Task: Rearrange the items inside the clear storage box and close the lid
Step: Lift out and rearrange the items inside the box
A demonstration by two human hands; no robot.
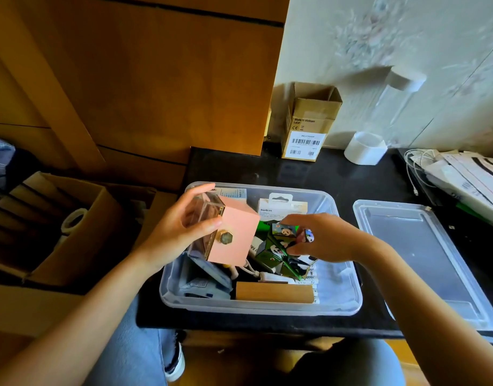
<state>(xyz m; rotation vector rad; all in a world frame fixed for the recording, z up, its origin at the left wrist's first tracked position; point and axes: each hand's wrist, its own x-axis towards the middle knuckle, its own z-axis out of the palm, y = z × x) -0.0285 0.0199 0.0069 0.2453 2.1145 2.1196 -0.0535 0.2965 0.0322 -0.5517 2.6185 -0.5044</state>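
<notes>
The clear storage box [348,299] stands open on a black table, full of small items. Its clear lid [423,263] lies flat on the table to the right. My left hand [175,229] grips a pink box with a clear side and a gold knob [234,235], held tilted above the box's left half. My right hand [320,238] pinches a green folding cube puzzle with panda pictures [278,246] over the middle of the box. A white Belkin package [281,210] stands at the back. A wooden block [273,292] lies along the front wall.
A small open cardboard box [306,126] and a white tape roll [365,149] stand at the table's back by the wall. Papers and white cables [462,174] pile at the right. A large cardboard box [58,224] sits on the floor to the left.
</notes>
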